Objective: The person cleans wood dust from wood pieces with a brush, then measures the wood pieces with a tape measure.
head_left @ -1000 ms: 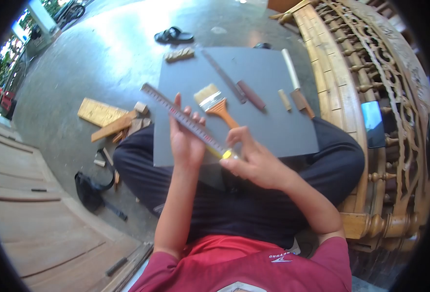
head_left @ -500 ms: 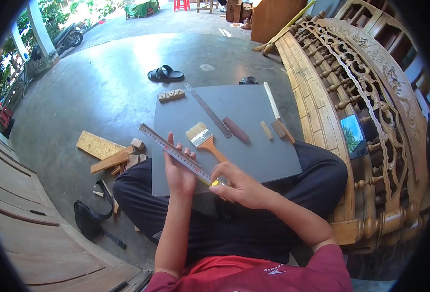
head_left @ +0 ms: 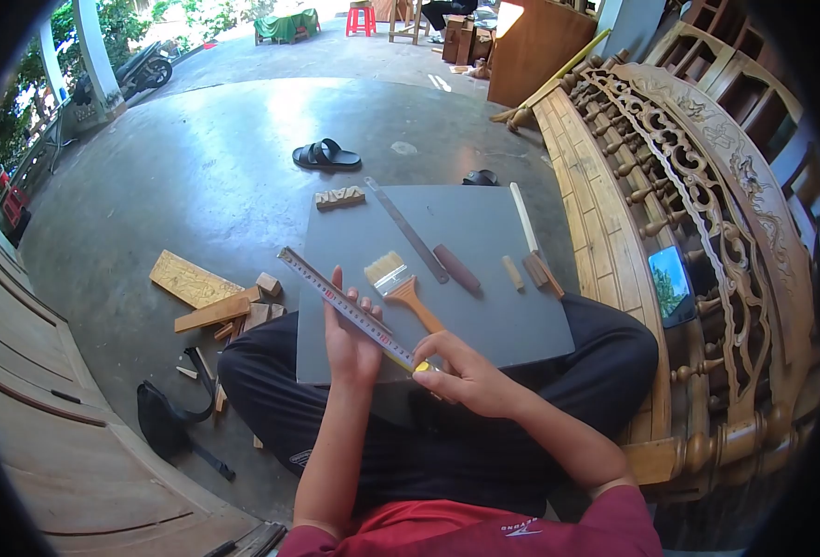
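Note:
A tape measure (head_left: 364, 320) has its blade pulled out and slanting across my left hand (head_left: 351, 351). The palm faces up, and the fingers stick out beyond the blade and hold it. My right hand (head_left: 466, 373) is closed around the yellow tape case at the blade's lower end; the fingers hide most of the case. Below both hands, a grey board (head_left: 336, 360) rests over my crossed legs. On it, close to my right hand, lies a paintbrush (head_left: 410, 297) with an orange handle. Beyond the brush is a flat metal file (head_left: 408, 232) beside a dark reddish-brown strip (head_left: 456, 270).
A carved letter block (head_left: 339, 197), a pale stick (head_left: 524, 215), a small wood piece (head_left: 512, 272) and a brown brush-like block (head_left: 543, 275) lie on the board. Wood offcuts (head_left: 215, 310) and a black bag (head_left: 164, 418) are left. A carved bench (head_left: 605, 269) holding a phone (head_left: 672, 283) stands right.
The view has tilted up slightly, so everything sits a little lower in the picture. Both hands keep the same hold on the tape measure.

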A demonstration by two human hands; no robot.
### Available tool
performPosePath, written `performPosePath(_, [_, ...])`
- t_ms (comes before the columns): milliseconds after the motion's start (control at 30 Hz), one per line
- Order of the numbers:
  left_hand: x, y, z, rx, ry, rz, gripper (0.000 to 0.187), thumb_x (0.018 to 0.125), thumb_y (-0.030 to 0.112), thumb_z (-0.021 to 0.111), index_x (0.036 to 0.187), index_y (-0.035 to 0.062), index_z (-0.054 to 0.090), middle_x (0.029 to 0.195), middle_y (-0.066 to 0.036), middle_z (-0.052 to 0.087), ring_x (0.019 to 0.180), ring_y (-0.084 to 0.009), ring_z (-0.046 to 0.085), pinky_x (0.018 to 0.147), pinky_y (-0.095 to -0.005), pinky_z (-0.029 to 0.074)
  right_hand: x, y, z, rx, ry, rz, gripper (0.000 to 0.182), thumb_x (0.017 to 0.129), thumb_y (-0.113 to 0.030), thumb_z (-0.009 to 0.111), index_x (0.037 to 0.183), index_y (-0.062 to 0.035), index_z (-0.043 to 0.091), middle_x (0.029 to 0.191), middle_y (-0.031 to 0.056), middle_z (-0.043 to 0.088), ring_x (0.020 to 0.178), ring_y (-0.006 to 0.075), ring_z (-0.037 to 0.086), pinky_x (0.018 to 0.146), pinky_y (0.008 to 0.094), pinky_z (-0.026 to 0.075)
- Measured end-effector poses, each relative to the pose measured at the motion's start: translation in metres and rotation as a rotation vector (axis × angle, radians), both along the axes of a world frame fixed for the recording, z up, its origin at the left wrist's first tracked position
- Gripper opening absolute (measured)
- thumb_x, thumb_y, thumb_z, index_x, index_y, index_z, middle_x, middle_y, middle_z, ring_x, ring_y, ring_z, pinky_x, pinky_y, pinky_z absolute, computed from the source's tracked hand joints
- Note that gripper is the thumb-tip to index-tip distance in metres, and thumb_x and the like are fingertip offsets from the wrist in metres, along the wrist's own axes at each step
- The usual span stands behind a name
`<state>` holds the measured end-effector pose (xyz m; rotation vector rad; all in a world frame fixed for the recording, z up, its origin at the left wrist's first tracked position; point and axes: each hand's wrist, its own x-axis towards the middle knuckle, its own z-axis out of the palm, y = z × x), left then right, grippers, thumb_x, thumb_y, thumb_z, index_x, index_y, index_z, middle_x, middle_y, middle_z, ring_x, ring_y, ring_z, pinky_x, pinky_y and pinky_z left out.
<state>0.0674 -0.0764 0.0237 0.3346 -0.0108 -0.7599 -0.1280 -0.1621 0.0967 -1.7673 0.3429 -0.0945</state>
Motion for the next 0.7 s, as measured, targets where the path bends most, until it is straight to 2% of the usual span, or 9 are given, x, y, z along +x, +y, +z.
performPosePath(700, [-0.0012,0.0009,-0.0016,0.023,-0.024,-0.004,0.045,0.121,0.034,0.035,0.163,0.0216,0.044,0.1,0.002,0.048,0.087,-0.0113,0.051,0.087,-0.0305,0.05,-0.0013,0.0005,-0.0036,0.059,0.012,-0.031,0.031,0.105,-0.034,0.071,0.119,-0.0077,0.065,0.115,0.0073,0.056,0.073,0.0087,0.06,0.066,0.0268,0.049])
